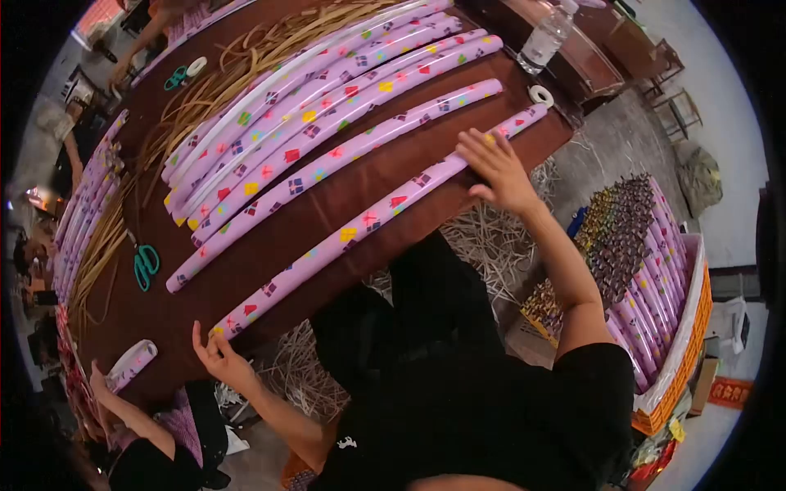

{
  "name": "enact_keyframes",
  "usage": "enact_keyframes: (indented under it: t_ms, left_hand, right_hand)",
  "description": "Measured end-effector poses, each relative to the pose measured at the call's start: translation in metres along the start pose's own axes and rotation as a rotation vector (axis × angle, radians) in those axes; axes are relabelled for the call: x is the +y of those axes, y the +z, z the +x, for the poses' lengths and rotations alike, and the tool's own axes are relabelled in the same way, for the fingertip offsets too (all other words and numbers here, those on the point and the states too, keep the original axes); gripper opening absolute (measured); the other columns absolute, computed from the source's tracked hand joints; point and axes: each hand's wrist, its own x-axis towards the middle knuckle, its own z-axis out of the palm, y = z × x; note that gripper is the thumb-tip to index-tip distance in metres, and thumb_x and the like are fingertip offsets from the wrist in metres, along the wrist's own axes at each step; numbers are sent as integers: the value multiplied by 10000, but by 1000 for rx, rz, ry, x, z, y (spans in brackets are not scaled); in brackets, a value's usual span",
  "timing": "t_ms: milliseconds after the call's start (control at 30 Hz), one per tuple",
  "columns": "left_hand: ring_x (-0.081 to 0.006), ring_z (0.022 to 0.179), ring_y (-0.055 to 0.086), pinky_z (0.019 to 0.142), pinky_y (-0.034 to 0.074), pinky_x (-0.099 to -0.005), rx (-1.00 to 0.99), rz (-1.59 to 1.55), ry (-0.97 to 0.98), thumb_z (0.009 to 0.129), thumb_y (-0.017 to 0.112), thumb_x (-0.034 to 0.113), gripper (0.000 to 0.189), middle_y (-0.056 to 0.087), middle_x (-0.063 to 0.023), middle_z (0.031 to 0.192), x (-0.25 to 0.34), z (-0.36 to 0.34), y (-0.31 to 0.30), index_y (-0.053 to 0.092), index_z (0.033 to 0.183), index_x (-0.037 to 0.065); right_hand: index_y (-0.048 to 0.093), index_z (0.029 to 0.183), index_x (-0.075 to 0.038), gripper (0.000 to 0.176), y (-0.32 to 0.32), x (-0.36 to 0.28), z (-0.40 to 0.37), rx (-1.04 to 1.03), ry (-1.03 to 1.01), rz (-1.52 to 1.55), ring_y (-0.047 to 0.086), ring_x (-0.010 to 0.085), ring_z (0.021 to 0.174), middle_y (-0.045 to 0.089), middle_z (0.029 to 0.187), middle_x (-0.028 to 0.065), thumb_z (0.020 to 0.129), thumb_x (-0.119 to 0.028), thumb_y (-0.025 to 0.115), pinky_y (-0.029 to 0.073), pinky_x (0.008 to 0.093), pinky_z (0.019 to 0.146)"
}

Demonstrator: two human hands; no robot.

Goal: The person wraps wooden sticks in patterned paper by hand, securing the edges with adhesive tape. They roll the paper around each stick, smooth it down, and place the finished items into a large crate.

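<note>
A long lilac roll of wrapping paper (pixel 348 235) with a colourful printed pattern lies slantwise on the brown table in front of me. My right hand (pixel 501 173) rests flat on its upper right part, fingers stretched out. At the lower left end of the same roll is my left hand (pixel 223 360), fingers apart, the fingertips against or just beside the tube's end. Just beyond it lies another patterned roll (pixel 327 166), parallel and apart. Farther back, several similar rolls (pixel 270 164) lie side by side.
Teal-handled scissors (pixel 146 268), a tape roll (pixel 540 96) and a water bottle (pixel 547 39) are on the table (pixel 270 225). Brown strips (pixel 196 106) lie behind the rolls. An orange crate (pixel 686 344) of finished rolls stands right. A co-worker's hand (pixel 100 383) touches a roll at left.
</note>
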Motion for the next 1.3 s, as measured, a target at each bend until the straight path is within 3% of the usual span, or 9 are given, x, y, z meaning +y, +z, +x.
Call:
enact_keyframes:
  t_ms: [267, 533, 733, 800, 867, 900, 967, 1100, 1300]
  left_hand:
    - [-134, 934, 540, 875, 418, -271, 23, 8, 1, 990, 571, 116, 431, 591, -73, 1054, 6, 8, 0, 452, 1395, 34]
    - [-147, 1013, 553, 903, 438, -293, 221, -420, 38, 988, 550, 77, 398, 589, -81, 1128, 14, 23, -25, 458, 1372, 30]
    - [-252, 1257, 502, 1078, 420, -439, 279, -1083, 334, 1006, 500, 100, 494, 455, -169, 1432, 73, 26, -37, 318, 1464, 70]
    - [-324, 1277, 476, 1124, 344, -483, -120, -1620, 161, 1009, 491, 364, 573, 403, -181, 1476, 97, 19, -24, 329, 1471, 65]
    - [-351, 1214, 507, 1119, 319, -554, -462, -1568, 100, 955, 456, 577, 714, 548, -161, 1312, 113, 13, 4, 354, 1465, 88]
    - [-256, 1038, 566, 1018, 407, -470, -423, -1523, 74, 959, 535, 496, 578, 598, -70, 991, 116, 9, 19, 452, 1358, 86]
    - [-151, 785, 523, 813, 436, -367, -630, -1569, 79, 957, 567, 466, 378, 468, 7, 765, 116, 9, 35, 518, 1091, 117]
    - [-156, 697, 538, 709, 451, -345, -799, -1433, 67, 880, 730, 216, 283, 490, -26, 731, 138, -21, 65, 475, 926, 102]
    - [-142, 761, 582, 694, 481, -302, -1002, -1293, 144, 854, 752, 108, 270, 578, -59, 800, 159, -48, 77, 487, 900, 79]
  right_hand:
    - [408, 1475, -161, 561, -11, 112, -27, 59, 373, -127, 298, 232, 1442, 389, 1531, 30, 981, -410, 506, 106, 491, 1190]
    - [583, 1225, -49, 561, -27, 94, -22, 21, 29, -199, 519, 375, 1133, 578, 1152, 149, 768, -343, 721, 399, 492, 1020]
    - [502, 1221, 13, 567, 2, 86, -106, 210, -123, -116, 528, 452, 994, 546, 1110, 237, 949, -485, 493, 425, 562, 879]
    - [430, 1270, 2, 591, 20, 71, -138, 157, -82, -11, 508, 422, 874, 536, 1050, 223, 980, -513, 426, 419, 547, 786]
    - [441, 1230, 9, 564, 41, 40, -154, 91, -86, 105, 485, 398, 815, 515, 962, 204, 969, -490, 480, 409, 529, 737]
    - [447, 1214, 11, 555, 61, 33, -178, 54, -32, 57, 484, 395, 803, 502, 922, 193, 942, -463, 547, 406, 534, 732]
    - [495, 1113, 7, 484, 93, 8, -208, -49, 0, 152, 502, 390, 796, 507, 902, 191, 833, -326, 708, 423, 518, 736]
    - [530, 1026, -21, 375, 144, -29, -257, -443, 291, 245, 552, 383, 833, 554, 891, 196, 748, -139, 752, 456, 478, 742]
    - [492, 1243, 23, 418, 171, -54, -267, -271, 312, 259, 604, 446, 894, 615, 1035, 218, 883, -105, 661, 495, 510, 783]
